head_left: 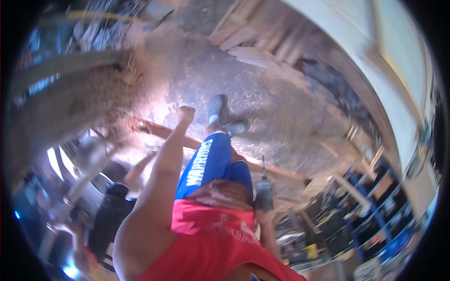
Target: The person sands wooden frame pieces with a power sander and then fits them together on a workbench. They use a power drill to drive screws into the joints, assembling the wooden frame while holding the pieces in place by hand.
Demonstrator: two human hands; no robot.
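On the left, my left arm stretches forward over the floor, and my left hand (186, 112) is in the air with its fingers curled in. Nothing shows in it, though the picture is blurred. Down at my right side, my right hand (266, 216) is closed around a power drill (265, 194). The drill's long thin bit points forward, away from my body, and touches nothing that I can see. My fingers are mostly hidden behind the drill's body.
A wooden beam (290, 172) lies across the dirt floor (281, 112) by my legs. Another person in a dark shirt (108, 210) is at the left. Blue shelving (370, 206) with wood pieces stands at the right, below a large pale panel (347, 23).
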